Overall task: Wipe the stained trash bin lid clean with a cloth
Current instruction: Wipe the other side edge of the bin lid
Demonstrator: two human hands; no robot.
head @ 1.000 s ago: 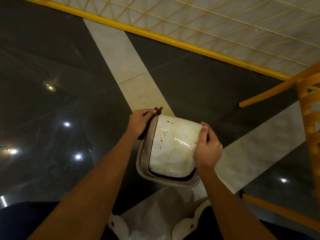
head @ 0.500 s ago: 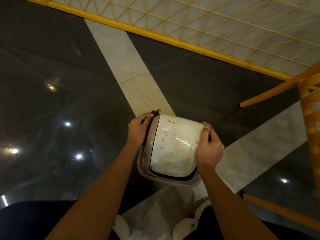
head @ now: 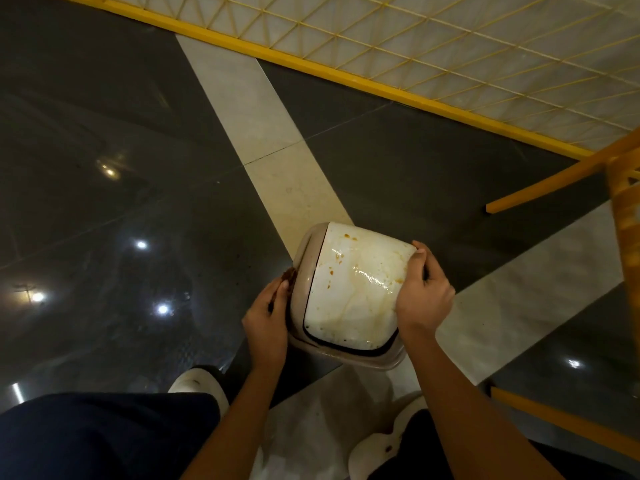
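The trash bin lid (head: 349, 292) is a white swing flap in a beige frame, marked with orange-brown stains and wet streaks. It is held above the floor. My right hand (head: 424, 294) grips its right edge, thumb on the white flap. My left hand (head: 268, 317) presses a small dark brown cloth (head: 288, 274) against the left side of the beige frame. Only a corner of the cloth shows past my fingers.
Below lies a glossy dark floor (head: 104, 202) with pale diagonal strips. A yellow-framed lattice panel (head: 450, 46) runs across the top. Orange wooden chair parts (head: 627, 230) stand at the right. My white shoes (head: 199, 384) and dark trousers are at the bottom.
My left hand with the cloth slid down the lid's left side from the top corner toward me. The lid tilted slightly; my right hand kept its grip.
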